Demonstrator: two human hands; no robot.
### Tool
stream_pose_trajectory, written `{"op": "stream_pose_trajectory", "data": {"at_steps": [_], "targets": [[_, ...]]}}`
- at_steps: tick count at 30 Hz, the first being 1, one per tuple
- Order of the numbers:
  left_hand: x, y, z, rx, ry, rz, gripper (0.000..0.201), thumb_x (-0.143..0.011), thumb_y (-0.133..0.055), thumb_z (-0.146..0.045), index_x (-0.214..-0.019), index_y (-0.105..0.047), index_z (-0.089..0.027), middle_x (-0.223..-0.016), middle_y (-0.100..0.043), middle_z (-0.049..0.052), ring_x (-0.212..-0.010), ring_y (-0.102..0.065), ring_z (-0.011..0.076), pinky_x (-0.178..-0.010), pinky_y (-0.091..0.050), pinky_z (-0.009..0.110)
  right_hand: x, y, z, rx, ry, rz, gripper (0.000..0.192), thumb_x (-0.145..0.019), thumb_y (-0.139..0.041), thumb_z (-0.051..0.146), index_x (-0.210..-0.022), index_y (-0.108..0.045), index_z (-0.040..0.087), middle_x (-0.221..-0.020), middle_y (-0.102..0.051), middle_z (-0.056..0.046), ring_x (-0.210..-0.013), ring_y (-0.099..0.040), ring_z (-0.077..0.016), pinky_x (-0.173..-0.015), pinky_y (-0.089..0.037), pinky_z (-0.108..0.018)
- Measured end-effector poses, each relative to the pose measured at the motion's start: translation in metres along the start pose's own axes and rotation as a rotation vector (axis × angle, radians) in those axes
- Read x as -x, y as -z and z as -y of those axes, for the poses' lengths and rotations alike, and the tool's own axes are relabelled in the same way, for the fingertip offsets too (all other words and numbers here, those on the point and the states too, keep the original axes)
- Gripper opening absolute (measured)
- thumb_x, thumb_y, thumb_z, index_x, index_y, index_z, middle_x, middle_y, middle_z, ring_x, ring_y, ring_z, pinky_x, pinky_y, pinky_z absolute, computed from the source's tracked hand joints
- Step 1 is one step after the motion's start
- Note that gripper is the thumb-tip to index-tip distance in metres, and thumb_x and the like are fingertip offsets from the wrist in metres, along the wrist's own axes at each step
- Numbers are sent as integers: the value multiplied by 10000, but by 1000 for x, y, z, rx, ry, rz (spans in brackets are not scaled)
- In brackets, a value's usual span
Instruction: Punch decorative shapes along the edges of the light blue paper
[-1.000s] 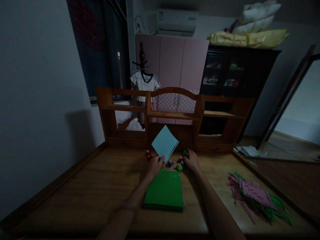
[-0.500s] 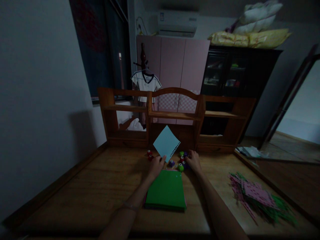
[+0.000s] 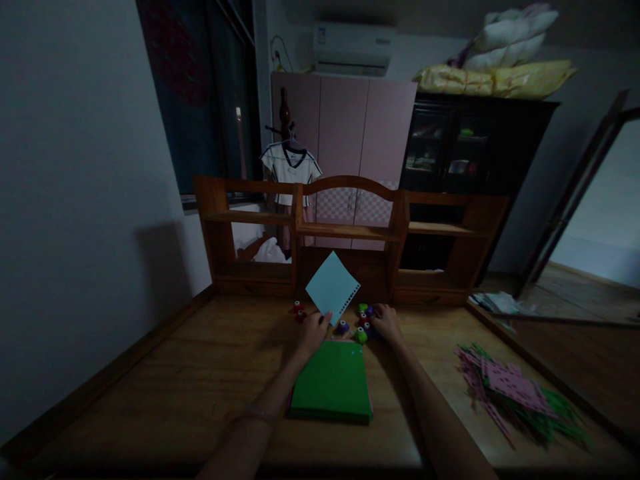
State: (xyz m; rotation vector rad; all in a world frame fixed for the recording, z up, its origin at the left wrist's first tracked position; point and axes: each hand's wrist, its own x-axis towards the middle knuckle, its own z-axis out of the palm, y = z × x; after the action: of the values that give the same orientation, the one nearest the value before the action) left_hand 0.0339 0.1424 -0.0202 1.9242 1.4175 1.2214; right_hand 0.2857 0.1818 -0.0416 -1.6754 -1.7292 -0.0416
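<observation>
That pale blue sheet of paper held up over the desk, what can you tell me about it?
The pale blue sheet looks like thin, plain paper, square and turned on a corner like a diamond. A row of small punched holes runs along its lower right edge. It is flat and uncreased, held up above the wooden desk in front of the shelf unit. The left hand pinches its bottom corner; nothing else touches it. Below it lie small coloured punches and a green paper stack.

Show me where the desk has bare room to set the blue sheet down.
Bare wood left of the green stack, and between it and the punched pile. Crowded behind the stack: punches between both hands, left hand holding the blue sheet.
</observation>
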Motion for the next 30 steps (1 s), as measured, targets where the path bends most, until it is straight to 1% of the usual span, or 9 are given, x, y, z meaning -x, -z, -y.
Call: {"op": "stream_pose_trajectory", "data": {"at_steps": [2, 5, 8, 12, 15, 19, 25, 30], "targets": [[0, 0, 0, 2, 6, 2, 439, -874, -381, -455, -698, -605, -121, -722, -641, 87, -656, -562, 154, -581, -322, 236, 1, 4, 5, -34, 6, 7, 279, -678, -538, 158, -933, -642, 197, -876, -635, -46, -856, -551, -208, -747, -379, -277], [1, 1, -2, 9, -9, -6, 442, -872, -384, -457, -687, -602, -120, -719, -640, 85, -652, -559, 154, -581, -323, 236, 5, 10, 13, -56, -2, -16, 265, -658, -543, 142, -896, -635, 216, -813, -642, -31, -804, -562, -211, -695, -389, -275], [1, 1, -4, 13, -18, -6, 438, -871, -388, -451, -695, -606, -115, -710, -638, 80, -645, -555, 151, -584, -325, 234, 6, 14, 17, -66, 18, -26, 265, -647, -553, 140, -887, -631, 218, -789, -639, -24, -776, -565, -207, -693, -390, -281], [0, 0, -2, -5, 8, -1, 441, -868, -393, -451, -705, -617, -109, -704, -639, 85, -641, -550, 151, -586, -328, 236, 4, 11, 13, -51, 54, 24, 340, -643, -568, 143, -969, -631, 214, -801, -629, -27, -781, -551, -197, -710, -374, -278], [-1, -1, 1, -2, -9, -7, 431, -868, -397, -452, -745, -629, -111, -752, -648, 95, -684, -563, 157, -613, -338, 239, 3, 6, 8, -22, 59, 50, 394, -640, -574, 148, -1026, -623, 209, -820, -616, -24, -805, -534, -187, -730, -357, -267], [-1, -2, 3, -1, -15, -5, 430, -867, -397, -458, -764, -629, -111, -772, -650, 100, -703, -570, 163, -615, -338, 240, 3, 2, 4, -5, 52, 35, 375, -641, -570, 148, -1007, -631, 203, -832, -602, -25, -828, -516, -182, -731, -347, -252], [-1, -1, 1, -7, 8, -8, 432, -868, -395, -452, -731, -628, -115, -716, -642, 81, -642, -554, 153, -582, -325, 234, 3, 0, 2, 4, 65, 38, 330, -649, -571, 160, -970, -638, 193, -802, -595, -26, -794, -509, -175, -697, -337, -243], [0, 0, 0, -3, 25, -1, 454, -860, -393, -479, -722, -625, -114, -722, -647, 87, -645, -558, 158, -566, -320, 232, 4, 1, 2, 6, 70, 22, 341, -654, -565, 157, -987, -630, 200, -833, -599, -29, -820, -509, -180, -720, -336, -247]]}}
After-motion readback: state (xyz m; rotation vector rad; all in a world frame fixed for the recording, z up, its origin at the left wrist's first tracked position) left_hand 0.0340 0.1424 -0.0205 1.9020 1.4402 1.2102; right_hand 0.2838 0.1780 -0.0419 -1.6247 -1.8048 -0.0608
